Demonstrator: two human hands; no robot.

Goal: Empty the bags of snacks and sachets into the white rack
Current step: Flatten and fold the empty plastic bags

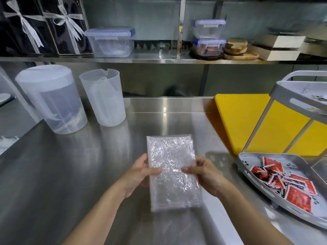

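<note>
I hold a clear, crinkled plastic bag (172, 170) flat above the steel counter, near its front middle. My left hand (141, 172) grips its left edge and my right hand (203, 175) its right edge, thumbs on top. The bag looks flattened; what is inside I cannot make out. The white rack (247, 167) stands at the right. Its lower tray holds several red sachets (286, 183). Its upper tray (290, 96) reaches out of view at the right edge.
A yellow cutting board (247, 119) lies behind the rack. Two translucent plastic jugs (53, 99) (104, 96) stand at the back left of the steel counter (88, 165). A shelf above carries lidded plastic boxes (110, 41), wooden boards (237, 48) and ribboned dark boxes (42, 23).
</note>
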